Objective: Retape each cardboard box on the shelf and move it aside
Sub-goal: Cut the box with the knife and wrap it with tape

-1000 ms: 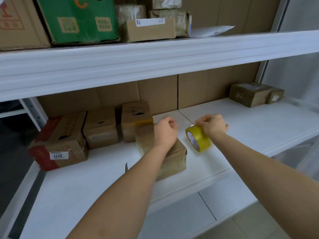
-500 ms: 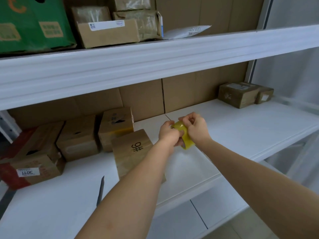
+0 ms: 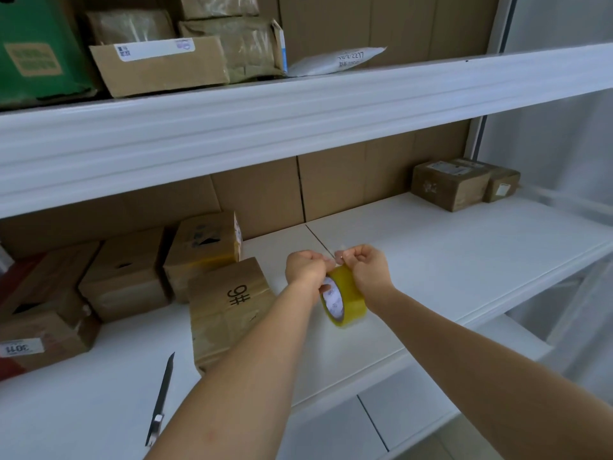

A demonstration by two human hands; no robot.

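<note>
A yellow tape roll hangs above the white shelf, held between both hands. My left hand grips the roll at its left side, with a finger at the core. My right hand curls over the roll's top and pinches the tape end by my left fingers. A cardboard box marked "9#" lies on the shelf just left of my left forearm, which hides part of it.
Three more cardboard boxes stand in a row at the back left. Two small boxes sit at the back right. A utility knife lies near the front edge. The upper shelf carries several parcels.
My left hand left the top of the "9#" box and joined my right hand on the tape roll. Both hands now work at the tape end. The camera has shifted right.
</note>
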